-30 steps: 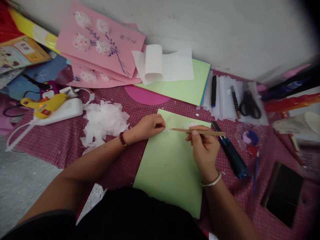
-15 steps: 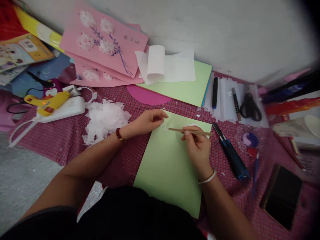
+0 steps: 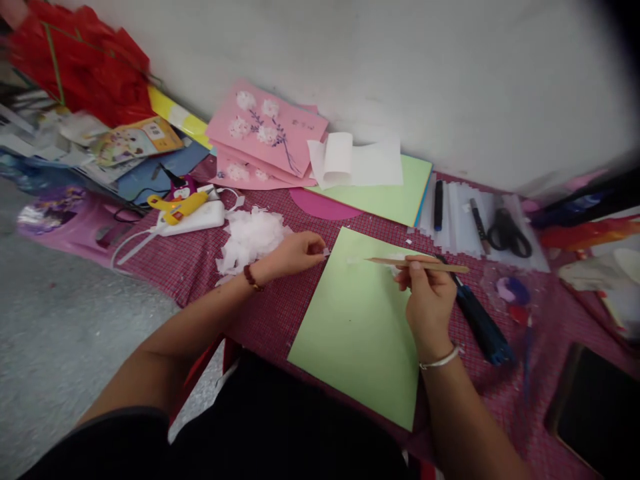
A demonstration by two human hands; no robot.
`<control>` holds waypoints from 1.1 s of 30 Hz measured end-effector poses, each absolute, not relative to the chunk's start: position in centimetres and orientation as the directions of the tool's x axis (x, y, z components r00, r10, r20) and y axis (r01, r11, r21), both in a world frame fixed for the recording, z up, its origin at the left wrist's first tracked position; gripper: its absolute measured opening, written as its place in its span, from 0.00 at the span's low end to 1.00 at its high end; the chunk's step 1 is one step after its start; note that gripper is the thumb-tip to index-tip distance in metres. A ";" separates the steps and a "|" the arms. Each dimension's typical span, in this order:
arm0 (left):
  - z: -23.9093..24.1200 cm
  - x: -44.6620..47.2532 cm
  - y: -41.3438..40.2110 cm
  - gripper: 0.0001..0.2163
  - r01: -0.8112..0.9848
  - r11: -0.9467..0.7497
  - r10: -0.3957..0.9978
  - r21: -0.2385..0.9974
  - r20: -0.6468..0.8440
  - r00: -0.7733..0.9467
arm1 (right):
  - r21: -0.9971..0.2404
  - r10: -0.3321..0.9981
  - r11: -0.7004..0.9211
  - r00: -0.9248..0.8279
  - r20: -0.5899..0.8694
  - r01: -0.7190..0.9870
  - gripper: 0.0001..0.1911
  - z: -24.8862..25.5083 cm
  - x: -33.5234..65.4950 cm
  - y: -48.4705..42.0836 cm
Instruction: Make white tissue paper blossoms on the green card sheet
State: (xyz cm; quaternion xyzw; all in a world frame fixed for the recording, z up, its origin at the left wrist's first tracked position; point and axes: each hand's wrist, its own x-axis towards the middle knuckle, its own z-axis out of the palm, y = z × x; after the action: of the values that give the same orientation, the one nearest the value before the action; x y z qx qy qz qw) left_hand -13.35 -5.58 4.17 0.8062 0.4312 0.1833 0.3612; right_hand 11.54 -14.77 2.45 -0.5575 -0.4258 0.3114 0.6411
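My left hand (image 3: 299, 255) is at the left edge of a light green sheet (image 3: 357, 340), thumb and forefinger pinched on a small white paper piece (image 3: 326, 252). My right hand (image 3: 429, 297) is closed round a thin wooden stick (image 3: 420, 265), held over the upper part of the sheet with its tip to the left. Close to that tip, a small whitish patch (image 3: 353, 261) shows on the green. Some white paper (image 3: 397, 257) lies partly behind the stick. Beyond my left wrist is a heap of white paper pieces (image 3: 255, 233).
A yellow glue gun (image 3: 179, 207) rests on a white power strip (image 3: 200, 219). Pink cards with white flowers (image 3: 273, 127) and a white paper roll (image 3: 339, 157) lie at the back. On the right are a utility knife (image 3: 483, 323), black scissors (image 3: 509, 233) and a dark phone (image 3: 595, 407).
My left hand has drawn left off the green sheet, and a small white paper piece now shows at its fingertips. The stick's tip has shifted right, away from the whitish patch. The view has shifted.
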 end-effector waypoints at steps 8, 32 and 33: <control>6.8 -12.7 -6.6 0.06 0.340 -0.004 0.826 0.940 -0.188 0.532 | -0.979 0.890 0.166 0.409 0.201 0.120 0.11 1.9 11.8 -15.3; 7.2 -11.6 -9.0 0.02 0.469 -0.092 0.451 0.878 -0.383 0.806 | -0.958 0.890 0.158 0.385 0.244 0.240 0.10 1.8 11.7 -15.4; 7.1 -12.0 -9.0 0.03 0.508 -0.196 0.511 0.839 -0.354 0.783 | -0.956 0.892 0.162 0.378 0.248 0.245 0.10 1.7 11.8 -15.4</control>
State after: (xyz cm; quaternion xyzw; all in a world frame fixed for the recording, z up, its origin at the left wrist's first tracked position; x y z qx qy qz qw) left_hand -12.03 -9.00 7.07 0.7732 0.3295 0.0018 0.5419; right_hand 11.83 -15.44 1.72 -0.5860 -0.4852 0.2751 0.5879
